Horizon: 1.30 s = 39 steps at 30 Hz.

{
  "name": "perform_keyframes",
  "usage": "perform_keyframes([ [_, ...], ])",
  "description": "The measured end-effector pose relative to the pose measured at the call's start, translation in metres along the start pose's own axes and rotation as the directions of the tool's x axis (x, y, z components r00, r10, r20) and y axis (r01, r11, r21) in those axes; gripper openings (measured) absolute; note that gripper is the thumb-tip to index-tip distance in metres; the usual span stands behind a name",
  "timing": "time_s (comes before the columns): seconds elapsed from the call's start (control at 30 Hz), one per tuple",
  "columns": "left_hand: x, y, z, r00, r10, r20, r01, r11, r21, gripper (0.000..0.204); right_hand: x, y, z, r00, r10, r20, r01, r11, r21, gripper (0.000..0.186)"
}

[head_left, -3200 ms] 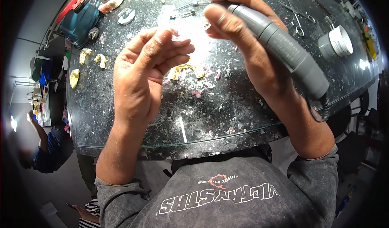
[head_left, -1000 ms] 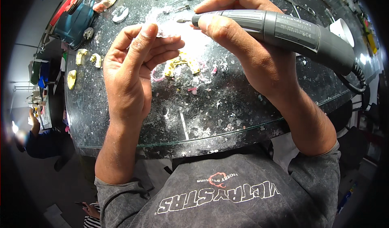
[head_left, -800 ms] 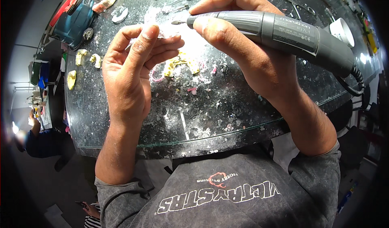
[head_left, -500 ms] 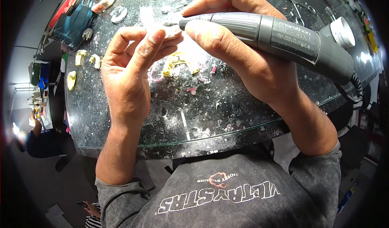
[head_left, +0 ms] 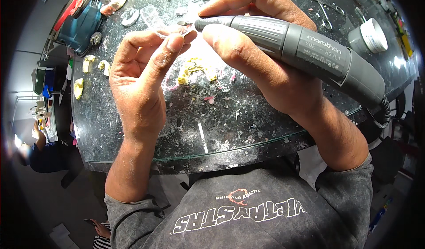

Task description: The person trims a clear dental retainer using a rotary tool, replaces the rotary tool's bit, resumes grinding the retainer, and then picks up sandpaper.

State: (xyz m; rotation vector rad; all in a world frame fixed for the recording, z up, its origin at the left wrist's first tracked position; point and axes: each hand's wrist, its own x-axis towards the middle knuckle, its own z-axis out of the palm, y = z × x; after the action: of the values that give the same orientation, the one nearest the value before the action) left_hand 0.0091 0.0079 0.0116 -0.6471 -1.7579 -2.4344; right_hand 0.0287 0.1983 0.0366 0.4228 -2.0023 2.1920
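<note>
My left hand pinches a clear plastic dental piece between thumb and fingers. Part of it sticks out past the fingertips; the gripped part is mostly hidden. Wrapped in my right hand is a grey dental handpiece, its nose toward the left hand. The metal bur at its tip is at the edge of the clear piece, by my left thumb; whether they touch I cannot tell. Below the hands a yellow arch-shaped dental model lies on the table.
White dust and pink scraps litter the dark table. Small yellow model pieces lie at left, near a blue-green device. Scissors and a white-rimmed jar stand at right. A coiled cord trails from the handpiece.
My left hand has turned the clear piece, so more of it shows to the left above the fingers. The handpiece has shifted only slightly.
</note>
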Motion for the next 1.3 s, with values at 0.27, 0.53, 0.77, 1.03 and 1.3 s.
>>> perform_keyframes([
  [0.27, -0.002, 0.001, 0.002, 1.000, -0.001, 0.003, 0.001, 0.999, 0.053, 0.015, 0.000, 0.000, 0.001, 1.000, -0.011, 0.000, 0.011, 1.000, -0.001, 0.032],
  [0.53, -0.002, 0.002, 0.005, 1.000, -0.009, -0.008, 0.010, 0.998, 0.069, 0.014, 0.000, 0.000, 0.003, 1.000, -0.026, -0.003, 0.026, 1.000, 0.000, 0.033],
  [0.77, -0.004, 0.001, 0.008, 0.999, -0.045, -0.025, 0.043, 0.996, -0.073, 0.016, 0.001, 0.002, 0.006, 0.998, -0.052, -0.020, 0.052, 0.999, 0.007, 0.033],
  [1.03, -0.008, 0.001, 0.008, 0.998, -0.055, 0.008, 0.056, 0.998, -0.010, 0.023, 0.002, 0.005, 0.011, 0.992, -0.102, -0.072, 0.105, 0.994, 0.042, 0.033],
  [1.3, -0.004, -0.004, 0.013, 0.995, -0.101, 0.002, 0.101, 0.993, -0.068, 0.013, 0.005, 0.003, 0.012, 0.962, -0.133, -0.241, 0.139, 0.990, 0.008, 0.034],
])
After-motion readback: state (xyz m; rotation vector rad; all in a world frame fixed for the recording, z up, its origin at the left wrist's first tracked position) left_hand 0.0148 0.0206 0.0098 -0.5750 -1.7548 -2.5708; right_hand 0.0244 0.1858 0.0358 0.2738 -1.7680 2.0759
